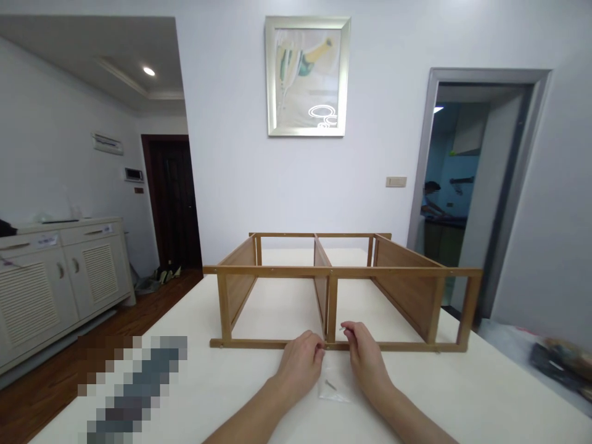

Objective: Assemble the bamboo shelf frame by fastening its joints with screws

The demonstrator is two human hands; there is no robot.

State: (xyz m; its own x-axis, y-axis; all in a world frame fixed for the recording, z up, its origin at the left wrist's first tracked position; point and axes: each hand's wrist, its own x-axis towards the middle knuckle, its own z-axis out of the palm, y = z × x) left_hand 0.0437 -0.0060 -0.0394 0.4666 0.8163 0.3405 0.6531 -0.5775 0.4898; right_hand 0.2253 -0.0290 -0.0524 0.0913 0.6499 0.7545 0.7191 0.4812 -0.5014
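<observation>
A brown wooden shelf frame (268,271) lies on its side on the white table, its panels upright. My left hand (300,361) is closed, its fingertips at the near lower rail beside the middle upright; whatever they pinch is hidden. Right of that upright, my right hand (365,357) pinches a small pale screw (343,328) between thumb and finger, slightly above the lower rail. Between my wrists a clear plastic bag (340,396) rests on the table, with another small screw (330,385) showing in or on it.
The white table (222,394) extends around the frame. At its left edge is a pixelated dark patch (139,382). A white cabinet (65,277) stands at the left. Plastic-wrapped items (555,364) are at the right. A person (431,194) is in the far doorway.
</observation>
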